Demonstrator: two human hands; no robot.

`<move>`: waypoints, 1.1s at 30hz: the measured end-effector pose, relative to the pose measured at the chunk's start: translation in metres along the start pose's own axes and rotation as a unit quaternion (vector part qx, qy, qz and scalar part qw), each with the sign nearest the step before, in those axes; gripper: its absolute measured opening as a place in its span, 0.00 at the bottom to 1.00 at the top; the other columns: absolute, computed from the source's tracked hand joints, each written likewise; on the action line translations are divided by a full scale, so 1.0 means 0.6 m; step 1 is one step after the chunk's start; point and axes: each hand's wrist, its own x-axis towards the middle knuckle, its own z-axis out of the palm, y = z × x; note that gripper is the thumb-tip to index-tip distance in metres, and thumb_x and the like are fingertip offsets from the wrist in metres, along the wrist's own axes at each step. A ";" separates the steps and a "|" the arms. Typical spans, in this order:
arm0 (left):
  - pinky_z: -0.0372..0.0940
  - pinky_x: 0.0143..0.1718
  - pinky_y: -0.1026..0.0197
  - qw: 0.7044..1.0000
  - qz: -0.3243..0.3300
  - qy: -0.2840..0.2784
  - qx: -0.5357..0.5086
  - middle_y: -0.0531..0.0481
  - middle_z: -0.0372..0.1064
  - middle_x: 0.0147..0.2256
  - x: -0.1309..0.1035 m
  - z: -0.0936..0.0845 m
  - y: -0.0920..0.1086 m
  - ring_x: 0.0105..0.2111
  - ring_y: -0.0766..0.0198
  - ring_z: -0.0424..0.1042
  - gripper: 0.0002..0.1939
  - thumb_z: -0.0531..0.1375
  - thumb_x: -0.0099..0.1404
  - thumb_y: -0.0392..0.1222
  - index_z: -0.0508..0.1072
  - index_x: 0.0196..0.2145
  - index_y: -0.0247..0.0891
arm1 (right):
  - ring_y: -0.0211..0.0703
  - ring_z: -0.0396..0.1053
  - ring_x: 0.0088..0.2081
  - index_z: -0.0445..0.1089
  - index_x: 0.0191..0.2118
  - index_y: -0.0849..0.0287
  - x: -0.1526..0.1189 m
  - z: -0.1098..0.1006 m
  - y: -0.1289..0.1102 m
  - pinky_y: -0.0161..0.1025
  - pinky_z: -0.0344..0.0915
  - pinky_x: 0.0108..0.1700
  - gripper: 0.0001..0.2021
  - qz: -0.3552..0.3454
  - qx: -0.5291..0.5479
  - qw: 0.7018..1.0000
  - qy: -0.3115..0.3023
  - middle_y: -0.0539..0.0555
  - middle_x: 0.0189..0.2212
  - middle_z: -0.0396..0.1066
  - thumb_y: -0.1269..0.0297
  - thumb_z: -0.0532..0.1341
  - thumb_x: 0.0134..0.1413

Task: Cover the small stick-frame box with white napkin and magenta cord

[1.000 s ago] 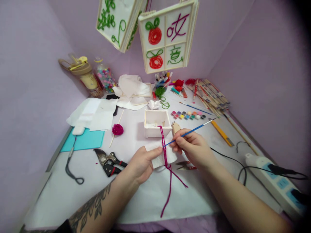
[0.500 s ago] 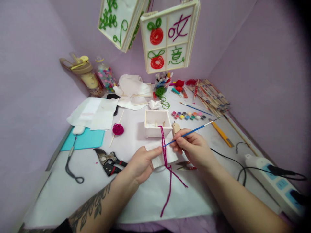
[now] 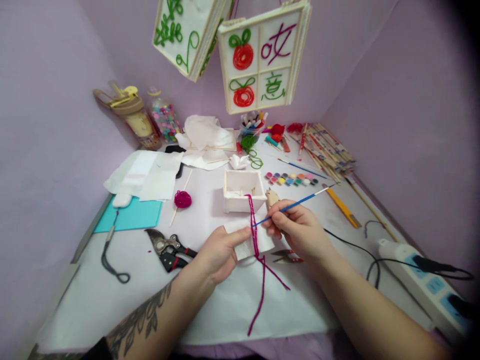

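We were at the stage of working the magenta yarn [image 3: 256, 246], which ran in strands over the front wall of the white open box [image 3: 243, 205] at the centre of the frame, down across a white sheet [image 3: 266, 243], with its loose ends splayed on the desk [image 3: 300, 310] at bottom centre. Our hands were apart, one either side of the strands. The left hand [image 3: 219, 254] lay with its thumb over the sheet, tip right by the yarn; what its fingers gripped underneath we could not tell. The right hand [image 3: 298, 225] was closed in a pinch on the blue paintbrush [image 3: 300, 201], bristles towards the right of the frame, handle end at the strands. We judged that we were using that end to place or press the yarn. The next move, as we saw it, called for a steady left thumb and light pressure from the handle, so the strands would not slide. The ball of yarn [image 3: 182, 199] sat left of the box.
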 end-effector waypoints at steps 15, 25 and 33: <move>0.65 0.53 0.50 0.997 0.066 -0.009 0.048 0.38 0.78 0.43 -0.001 -0.005 -0.010 0.47 0.50 0.75 0.16 0.67 0.56 0.38 0.79 0.43 0.30 | 0.38 0.68 0.22 0.70 0.32 0.59 -0.008 -0.002 0.003 0.34 0.65 0.23 0.12 -0.067 -0.121 0.990 -0.009 0.51 0.22 0.73 0.54 0.64 0.56; 0.68 0.48 0.55 0.992 0.094 0.077 0.044 0.43 0.79 0.38 0.007 -0.015 -0.022 0.40 0.56 0.76 0.18 0.73 0.47 0.38 0.80 0.37 0.33 | 0.39 0.72 0.28 0.71 0.36 0.57 -0.021 0.003 0.005 0.35 0.68 0.31 0.04 -0.315 -0.361 0.877 -0.022 0.51 0.27 0.74 0.70 0.59 0.61; 0.66 0.52 0.52 0.989 0.123 0.027 0.075 0.42 0.78 0.42 0.007 -0.010 -0.018 0.44 0.54 0.75 0.18 0.70 0.54 0.39 0.79 0.43 0.33 | 0.38 0.73 0.32 0.71 0.38 0.56 -0.024 0.008 0.003 0.34 0.68 0.36 0.06 -0.370 -0.365 0.853 -0.039 0.50 0.30 0.75 0.75 0.60 0.59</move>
